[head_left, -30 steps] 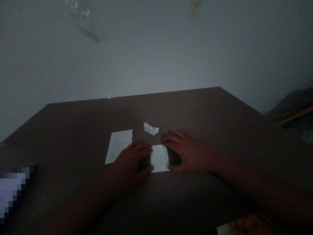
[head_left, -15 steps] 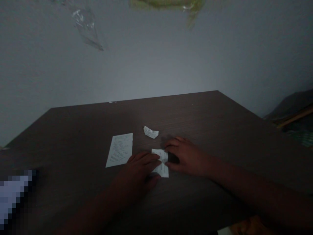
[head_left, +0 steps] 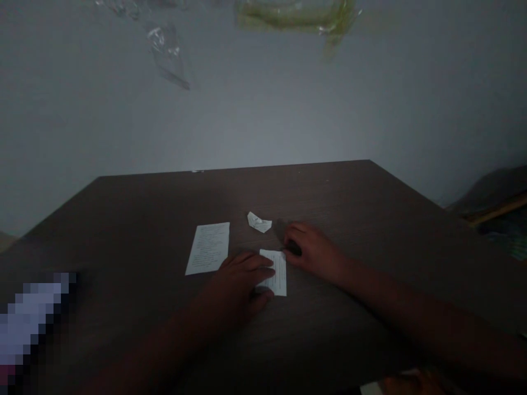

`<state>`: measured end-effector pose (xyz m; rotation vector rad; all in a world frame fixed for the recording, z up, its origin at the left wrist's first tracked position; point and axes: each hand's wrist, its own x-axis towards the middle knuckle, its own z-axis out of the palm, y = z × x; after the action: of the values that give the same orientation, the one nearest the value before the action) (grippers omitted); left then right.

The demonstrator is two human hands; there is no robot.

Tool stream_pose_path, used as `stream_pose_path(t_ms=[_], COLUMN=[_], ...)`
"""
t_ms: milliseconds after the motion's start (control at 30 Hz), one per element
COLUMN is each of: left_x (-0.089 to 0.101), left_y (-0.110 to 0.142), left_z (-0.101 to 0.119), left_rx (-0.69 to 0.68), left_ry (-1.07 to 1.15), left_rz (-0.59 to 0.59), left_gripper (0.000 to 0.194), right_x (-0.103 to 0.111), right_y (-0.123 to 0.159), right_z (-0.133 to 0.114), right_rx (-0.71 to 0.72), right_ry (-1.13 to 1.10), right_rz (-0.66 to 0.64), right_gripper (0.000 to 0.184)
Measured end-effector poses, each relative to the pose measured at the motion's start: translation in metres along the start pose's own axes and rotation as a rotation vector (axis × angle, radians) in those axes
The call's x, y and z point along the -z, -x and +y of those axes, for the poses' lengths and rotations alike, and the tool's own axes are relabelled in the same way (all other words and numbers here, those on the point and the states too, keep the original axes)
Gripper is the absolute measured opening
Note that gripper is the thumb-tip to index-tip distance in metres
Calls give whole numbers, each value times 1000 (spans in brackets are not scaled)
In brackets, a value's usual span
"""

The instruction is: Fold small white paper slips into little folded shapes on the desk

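Observation:
A small sheet of printed paper [head_left: 280,274] lies on the dark brown table, with fold creases on it. My left hand [head_left: 242,277] rests over its left side, fingers stretched out and holding it down. At the paper's upper right corner is my right hand [head_left: 307,247], its fingers curled and thumb and fingertips meeting at the corner in a pinch. A larger printed sheet [head_left: 209,247] lies flat to the left, its lower right corner close to my left hand. Beyond the small sheet sits a crumpled, folded paper piece [head_left: 259,223].
The table [head_left: 144,219] meets a pale wall [head_left: 288,109] at its back edge. Clear plastic [head_left: 168,52] and a yellowish wrapper [head_left: 292,16] hang on the wall. A blurred-out pale object [head_left: 31,315] is at the left. Dark items [head_left: 502,192] stand beyond the table's right edge.
My right hand has shifted up from the small sheet's right edge to its upper corner, and its fingers have curled closed. My left hand stays on the paper. The view has tilted slightly.

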<state>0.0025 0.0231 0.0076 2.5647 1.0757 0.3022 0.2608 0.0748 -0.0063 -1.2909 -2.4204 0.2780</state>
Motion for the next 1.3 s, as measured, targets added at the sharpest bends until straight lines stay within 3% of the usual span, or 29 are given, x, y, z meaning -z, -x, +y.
stream_pose_path(t_ms=[300,667,767,967,1300], left_x=[-1,1,-2,-4,-4], left_y=[-5,-4,-6,-6,-6], left_z=[6,9,5,3,-1], left_rx=[9,0,0,0,-2], left_ry=[16,-26,-16,-8,-16], left_rz=[33,48,40,40,40], left_gripper=[28,27,28,30,30], right_x=[9,7,11,16,11], right_y=[24,1,5,22,-6], right_z=[-29,0,-13,-41,6], right_rx=[100,-15,-44,83,-101], right_ry=[4,36,75,32,31], right_rz=[-100,-35,-41,-181,-54], right_gripper=[21,17,17,22,26])
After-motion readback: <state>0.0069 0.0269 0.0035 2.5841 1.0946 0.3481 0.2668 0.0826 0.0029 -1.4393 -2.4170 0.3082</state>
